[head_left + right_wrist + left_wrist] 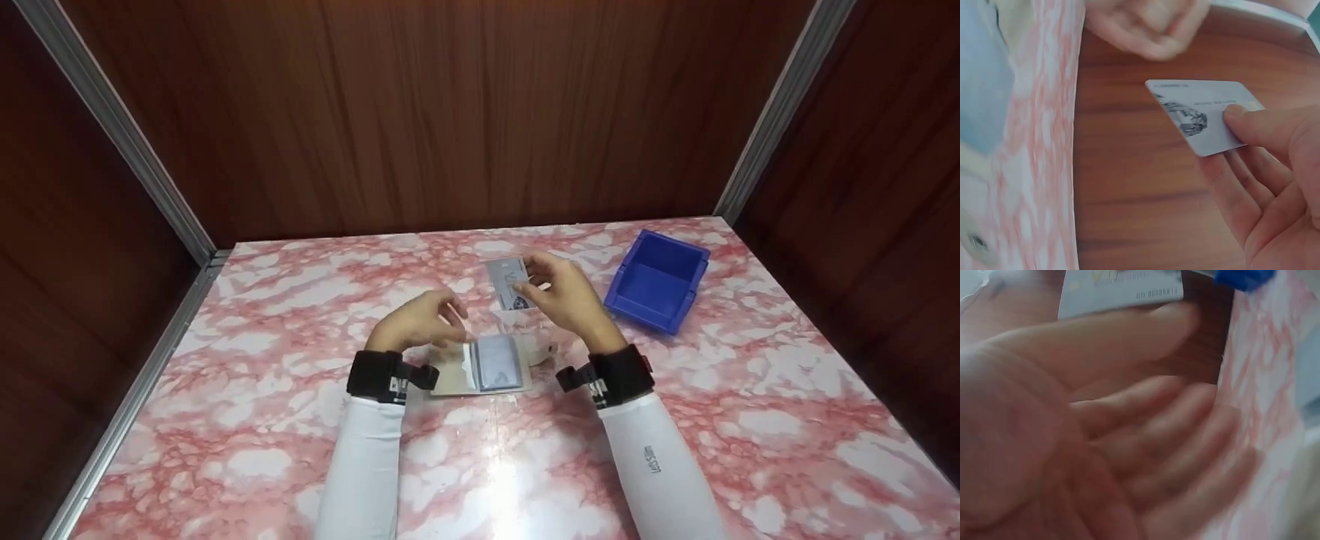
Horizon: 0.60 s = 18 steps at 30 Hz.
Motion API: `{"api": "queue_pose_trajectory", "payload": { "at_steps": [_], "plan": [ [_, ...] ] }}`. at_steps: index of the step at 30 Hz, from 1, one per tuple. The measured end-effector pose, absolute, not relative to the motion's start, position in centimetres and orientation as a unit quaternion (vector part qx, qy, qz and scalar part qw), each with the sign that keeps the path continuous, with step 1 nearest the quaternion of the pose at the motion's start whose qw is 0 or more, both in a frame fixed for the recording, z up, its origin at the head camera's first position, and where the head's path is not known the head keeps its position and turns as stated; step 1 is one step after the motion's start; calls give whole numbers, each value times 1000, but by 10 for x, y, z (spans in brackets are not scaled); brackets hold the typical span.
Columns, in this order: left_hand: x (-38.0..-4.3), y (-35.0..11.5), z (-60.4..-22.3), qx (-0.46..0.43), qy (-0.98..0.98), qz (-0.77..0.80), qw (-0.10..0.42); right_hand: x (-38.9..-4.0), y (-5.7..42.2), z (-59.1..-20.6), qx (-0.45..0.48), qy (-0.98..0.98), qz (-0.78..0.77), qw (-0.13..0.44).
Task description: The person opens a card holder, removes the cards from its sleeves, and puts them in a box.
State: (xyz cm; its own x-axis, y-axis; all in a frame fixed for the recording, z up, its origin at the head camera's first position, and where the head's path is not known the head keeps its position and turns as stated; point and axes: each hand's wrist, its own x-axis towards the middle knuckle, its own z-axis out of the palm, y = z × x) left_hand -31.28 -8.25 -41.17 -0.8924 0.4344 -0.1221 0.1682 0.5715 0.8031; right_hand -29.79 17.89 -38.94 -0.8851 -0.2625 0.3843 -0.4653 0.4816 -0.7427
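Note:
A silver-grey card [509, 283] with printed lettering and a dark picture is pinched between the thumb and fingers of my right hand [564, 292]. In the right wrist view the thumb lies on the card's [1190, 115] printed face, with the fingers behind it. My left hand [424, 319] holds nothing; its fingers are loosely bent and blurred in the left wrist view. Below both hands, a beige card holder [450, 379] lies spread on the table, its clear plastic sleeves [499, 364] showing. A snap tab [541, 351] sticks out at its right side.
A blue plastic bin [652, 289] stands at the back right of the table [262, 450], which has a red and white marbled top. Brown wood-look panels [420, 112] with metal corner posts [784, 112] enclose the back and sides.

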Motion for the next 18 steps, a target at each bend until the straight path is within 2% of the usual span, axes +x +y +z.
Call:
{"api": "queue_pose_trajectory", "payload": {
  "at_steps": [3, 6, 12, 18],
  "plan": [
    [-312, -84, -416, 153, 916, 319, 192, -301, 191, -387, 193, -861, 457, 115],
    [-311, -81, -419, 127, 934, 262, 206, -305, 203, -386, 173, -869, 449, 116],
    [-313, -81, -426, 119, 940, 245, 206, -309, 226, -389, 146, -874, 441, 144],
    [-312, -80, -431, 102, 938, 253, 214, -308, 249, -386, 91, -883, 408, 212]
  ]
}}
